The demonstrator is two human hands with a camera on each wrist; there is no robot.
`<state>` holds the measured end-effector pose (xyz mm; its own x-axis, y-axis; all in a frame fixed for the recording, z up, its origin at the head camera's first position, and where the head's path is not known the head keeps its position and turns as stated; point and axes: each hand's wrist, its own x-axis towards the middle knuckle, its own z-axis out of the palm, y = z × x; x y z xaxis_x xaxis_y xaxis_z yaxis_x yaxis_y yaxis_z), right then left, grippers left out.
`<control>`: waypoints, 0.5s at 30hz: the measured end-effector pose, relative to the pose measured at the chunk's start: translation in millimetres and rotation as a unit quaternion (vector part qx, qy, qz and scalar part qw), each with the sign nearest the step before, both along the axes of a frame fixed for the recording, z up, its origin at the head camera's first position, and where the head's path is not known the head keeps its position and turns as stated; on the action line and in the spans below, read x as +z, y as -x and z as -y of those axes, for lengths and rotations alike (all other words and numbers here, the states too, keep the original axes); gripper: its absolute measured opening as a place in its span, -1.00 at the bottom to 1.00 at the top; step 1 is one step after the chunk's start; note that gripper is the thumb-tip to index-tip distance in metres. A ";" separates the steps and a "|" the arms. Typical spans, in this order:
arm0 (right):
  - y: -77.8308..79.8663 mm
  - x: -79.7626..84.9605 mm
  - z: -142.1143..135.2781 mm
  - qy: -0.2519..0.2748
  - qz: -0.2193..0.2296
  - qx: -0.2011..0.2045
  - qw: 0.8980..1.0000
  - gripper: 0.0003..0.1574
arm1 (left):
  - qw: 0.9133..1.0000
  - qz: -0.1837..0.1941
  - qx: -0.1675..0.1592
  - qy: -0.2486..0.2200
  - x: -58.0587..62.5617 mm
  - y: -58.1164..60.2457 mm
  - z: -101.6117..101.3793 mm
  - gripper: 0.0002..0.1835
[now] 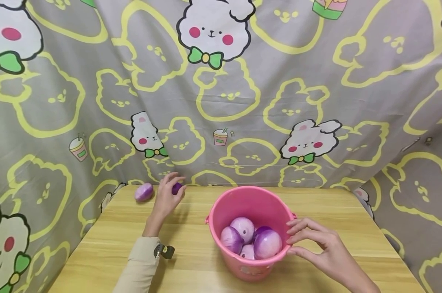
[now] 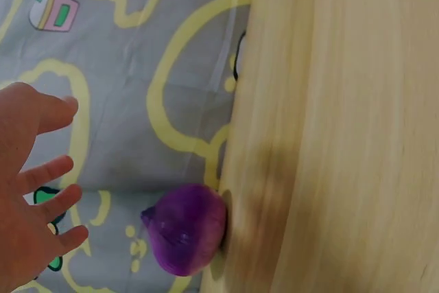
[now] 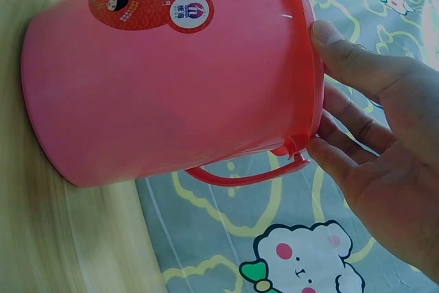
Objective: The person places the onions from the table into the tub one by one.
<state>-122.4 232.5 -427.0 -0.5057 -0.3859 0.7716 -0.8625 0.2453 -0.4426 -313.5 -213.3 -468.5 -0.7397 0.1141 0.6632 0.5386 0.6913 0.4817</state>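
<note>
A pink plastic bucket (image 1: 239, 266) stands on the table, with several purple-and-white toy onions (image 1: 268, 244) inside. At its right rim my right hand (image 1: 318, 244) holds on with curved fingers and thumb, which the right wrist view (image 3: 391, 121) shows from the side. My left hand (image 1: 168, 193) is at the back left, around a dark purple onion (image 1: 176, 188) as the head view has it. In the left wrist view the spread fingers (image 2: 51, 204) are apart from a purple onion (image 2: 185, 230). Just left of that hand lies a paler purple onion (image 1: 144, 192).
Behind the wooden table (image 1: 191, 244) hangs a grey curtain (image 1: 243, 101) with yellow outlines and white rabbits, meeting its back edge. The bucket's red handle (image 3: 250, 178) hangs down at its side. A small black device (image 1: 165, 251) is strapped to the left wrist.
</note>
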 end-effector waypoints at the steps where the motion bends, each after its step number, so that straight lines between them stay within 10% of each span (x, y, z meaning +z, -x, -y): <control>1: -0.2 0.5 -0.1 -0.001 -0.001 -0.001 1.000 -0.48 | 1.000 0.003 0.000 0.001 -0.4 0.7 0.2 -0.69; 15: 0.2 0.4 0.1 -0.001 0.000 0.001 1.000 -0.48 | 0.999 0.022 0.025 0.017 -15.9 5.3 13.5 -0.67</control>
<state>-122.6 232.4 -426.7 -0.5052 -0.3884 0.7707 -0.8629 0.2434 -0.4429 -318.8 -226.8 -484.4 -0.7736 0.0984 0.6259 0.4817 0.7332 0.4801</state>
